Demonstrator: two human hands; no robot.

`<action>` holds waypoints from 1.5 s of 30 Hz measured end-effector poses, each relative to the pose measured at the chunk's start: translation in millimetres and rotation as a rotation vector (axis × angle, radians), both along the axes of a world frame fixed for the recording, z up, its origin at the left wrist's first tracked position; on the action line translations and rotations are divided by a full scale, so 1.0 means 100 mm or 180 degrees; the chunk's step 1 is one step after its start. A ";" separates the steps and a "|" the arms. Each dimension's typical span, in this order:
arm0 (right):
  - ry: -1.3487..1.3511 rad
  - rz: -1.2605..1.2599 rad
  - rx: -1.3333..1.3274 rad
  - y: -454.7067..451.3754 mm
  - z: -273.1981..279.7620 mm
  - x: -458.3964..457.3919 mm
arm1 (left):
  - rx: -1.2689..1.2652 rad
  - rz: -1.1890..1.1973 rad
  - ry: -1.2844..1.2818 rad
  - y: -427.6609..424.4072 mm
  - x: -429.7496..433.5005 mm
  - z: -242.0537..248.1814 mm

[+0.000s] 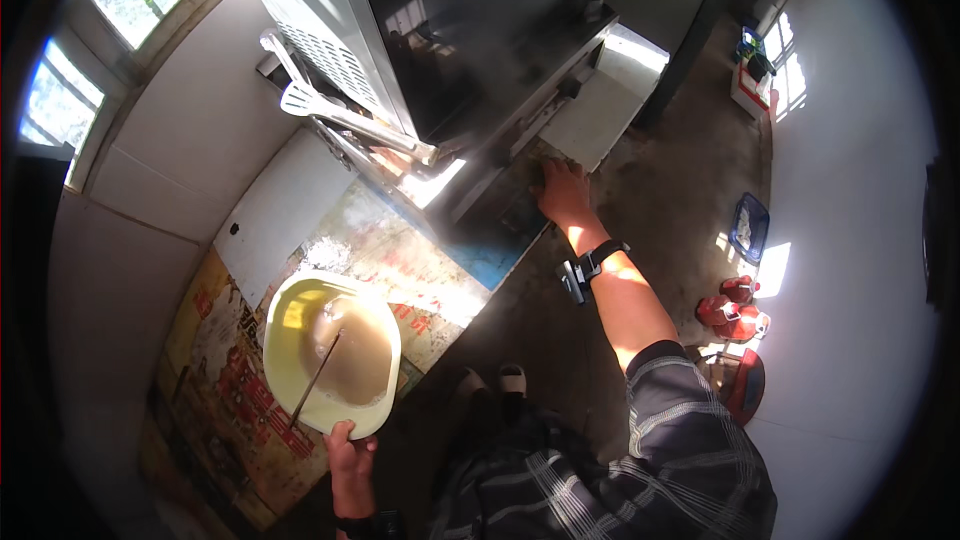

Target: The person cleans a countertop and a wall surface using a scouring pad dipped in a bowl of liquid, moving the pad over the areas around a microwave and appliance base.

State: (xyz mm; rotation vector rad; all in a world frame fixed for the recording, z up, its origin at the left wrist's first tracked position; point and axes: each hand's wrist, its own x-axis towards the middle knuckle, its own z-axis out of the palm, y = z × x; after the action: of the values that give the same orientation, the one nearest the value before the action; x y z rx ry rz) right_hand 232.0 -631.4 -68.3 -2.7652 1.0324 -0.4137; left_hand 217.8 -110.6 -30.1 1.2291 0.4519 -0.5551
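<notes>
My left hand grips the near rim of a pale yellow plastic basin on the worn, paper-covered counter. Cloudy brownish liquid fills the lower part of the basin, and a thin dark stick leans in it against the rim. Further right, my right hand reaches to the counter's edge below a white appliance with a dark glossy front. Its fingertips are partly in shade, so what they touch is unclear. A watch-like device is strapped on that wrist.
A slotted spatula and other utensils lie beside the appliance. A white board sits right of it. On the floor by the right wall stand red containers, a blue basket and a red-and-white box.
</notes>
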 end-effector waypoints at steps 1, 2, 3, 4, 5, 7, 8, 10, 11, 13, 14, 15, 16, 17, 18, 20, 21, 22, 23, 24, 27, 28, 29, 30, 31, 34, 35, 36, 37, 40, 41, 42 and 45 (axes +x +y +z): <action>0.0241 0.0172 0.0085 0.15 0.03 0.06 | -0.0003 -0.0003 0.0017 -0.09 0.03 0.01; 0.0480 0.0334 0.0166 0.40 0.06 0.14 | 0.0014 -0.0019 -0.0017 -0.19 0.08 0.03; 0.0597 0.0707 0.0360 0.68 0.06 0.15 | 0.0015 -0.0049 -0.0041 -0.28 0.12 0.02; 0.0351 0.1130 0.0458 1.01 0.02 0.12 | -0.0005 -0.0055 -0.0020 -0.31 0.15 -0.02; 0.0407 0.1556 0.0552 1.31 0.16 0.10 | -0.0059 -0.0087 -0.0025 -0.28 0.19 -0.08; 0.0154 0.1641 0.0613 1.57 0.09 0.04 | -0.0144 -0.0188 -0.0014 -0.34 0.28 -0.14; 0.0157 0.1722 0.0703 1.48 0.07 0.06 | -0.0144 -0.0280 -0.0076 -0.38 0.32 -0.14; 0.0236 0.1577 0.0404 1.17 -0.10 0.10 | -0.0144 -0.0406 -0.0106 -0.44 0.41 -0.12; 0.0314 0.1370 0.0006 0.93 -0.21 0.12 | -0.0131 -0.0465 -0.0104 -0.50 0.45 -0.08; 0.0234 0.0733 0.0119 0.32 -0.05 0.22 | -0.0108 -0.0430 -0.0095 -0.55 0.51 -0.03; 0.0163 0.0439 0.0257 0.02 0.06 0.20 | -0.0125 -0.0477 -0.0087 -0.59 0.54 -0.02; 0.0100 0.0130 0.0398 -0.16 0.13 0.17 | -0.0138 -0.0537 -0.0070 -0.61 0.57 -0.01; 0.0130 0.0130 0.0393 -0.17 0.11 0.20 | -0.0146 -0.0534 -0.0040 -0.62 0.61 -0.01; 0.0169 0.0035 0.0335 -0.17 0.10 0.22 | -0.0091 -0.0553 -0.0019 -0.64 0.64 0.00; 0.0198 -0.0059 0.0280 -0.19 0.08 0.22 | -0.0031 -0.0573 -0.0008 -0.66 0.66 0.02; 0.0039 0.0481 -0.0125 0.15 -0.16 0.17 | -0.0029 -0.0537 0.0052 -0.75 0.72 0.07; 0.0302 0.0618 -0.0277 0.57 -0.16 0.17 | 0.0015 -0.0442 0.0097 -0.76 0.73 0.08; 0.0730 0.0849 0.0149 0.88 -0.18 0.13 | 0.0014 -0.0468 0.0110 -0.77 0.74 0.08; 0.0538 0.1159 0.0649 1.23 -0.05 0.13 | 0.0046 -0.0448 0.0060 -0.74 0.74 0.07; 0.0365 0.1427 0.0766 1.54 -0.11 0.06 | 0.0073 -0.0459 0.0001 -0.73 0.73 0.06; 0.0042 0.1747 0.0877 1.62 -0.11 0.00 | 0.0126 -0.0334 0.0051 -0.71 0.71 0.02; -0.0081 0.1806 0.0866 1.57 -0.10 -0.02 | 0.0152 -0.0339 0.0055 -0.70 0.69 -0.01; 0.0151 0.1498 0.0592 1.38 -0.11 0.00 | 0.0150 -0.0395 0.0033 -0.68 0.68 -0.04; 0.0391 0.1214 0.0326 1.09 -0.11 0.04 | 0.0154 -0.0428 0.0022 -0.66 0.64 -0.05; 0.0147 0.1216 0.0176 0.71 -0.14 0.06 | 0.0186 -0.0381 0.0035 -0.70 0.60 -0.05; -0.0769 0.0807 0.0401 -0.01 -0.06 0.03 | 0.0145 -0.0329 -0.0076 -0.83 0.48 -0.05; -0.0774 0.0886 0.0463 0.02 -0.05 0.05 | 0.0199 -0.0243 -0.0074 -0.85 0.37 -0.04; -0.0934 0.1251 0.0473 0.05 -0.05 0.07 | 0.0196 -0.0093 -0.0032 -0.95 0.30 0.00; -0.1097 0.1619 0.0476 0.10 -0.04 0.08 | 0.0185 0.0062 0.0008 -1.03 0.24 0.04; -0.1281 0.2275 0.0758 0.60 -0.23 0.16 | 0.0271 0.0208 -0.0046 -1.16 0.06 0.00; -0.1287 0.2293 0.0791 0.70 -0.34 0.22 | 0.0287 0.0300 -0.0012 -1.21 -0.01 0.02; -0.0999 0.2282 0.0451 0.82 -0.33 0.31 | 0.0325 0.0339 -0.0027 -1.20 -0.06 0.00; -0.0787 0.1968 0.0773 0.60 -0.31 0.34 | 0.0284 0.0379 0.0102 -1.19 -0.19 -0.05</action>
State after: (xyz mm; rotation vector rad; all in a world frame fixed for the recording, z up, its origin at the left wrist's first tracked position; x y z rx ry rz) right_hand 265.9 -571.5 -99.2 -2.5492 0.1365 -0.4753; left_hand 198.5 -229.3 -34.8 1.2707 0.5782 -0.4574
